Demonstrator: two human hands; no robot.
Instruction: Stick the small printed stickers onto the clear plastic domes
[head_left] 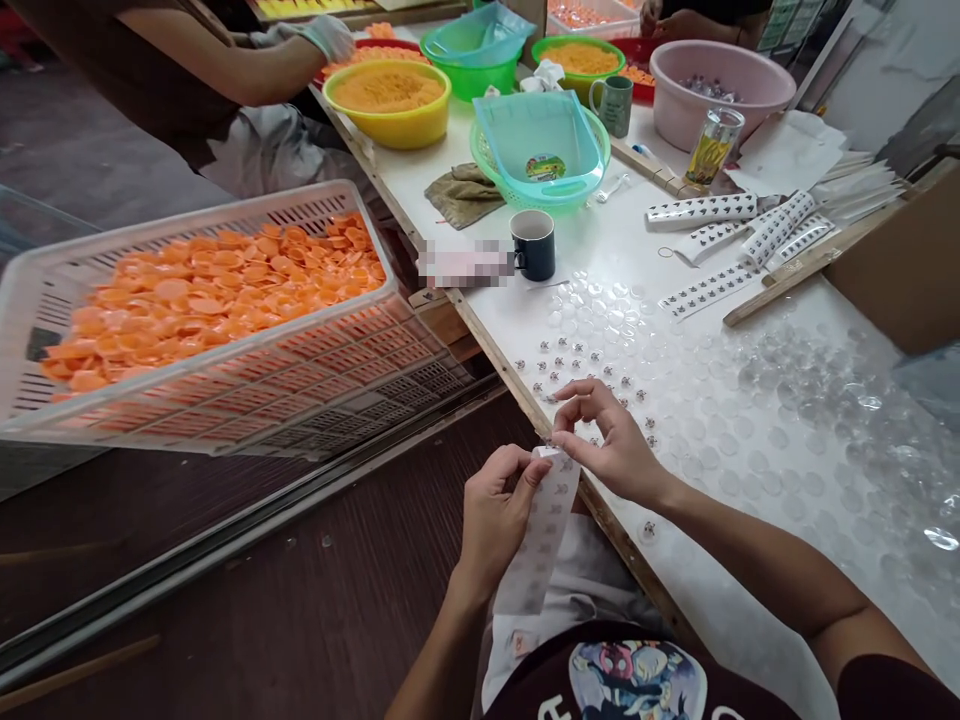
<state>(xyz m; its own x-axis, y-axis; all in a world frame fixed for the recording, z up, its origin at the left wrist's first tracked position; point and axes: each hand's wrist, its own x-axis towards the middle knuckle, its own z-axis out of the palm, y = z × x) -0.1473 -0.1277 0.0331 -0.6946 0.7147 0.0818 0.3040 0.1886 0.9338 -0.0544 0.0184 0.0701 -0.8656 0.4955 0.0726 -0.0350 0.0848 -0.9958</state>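
My left hand (495, 505) pinches a sticker strip (541, 550) that hangs just off the edge of the worktop (626, 235). My right thumb and finger (581, 445) nearly meet at its top; whether they grip a sticker I cannot tell. A crooked pull could crease one; a dragging forearm could scatter the clear discs (795, 370) on the worktop.
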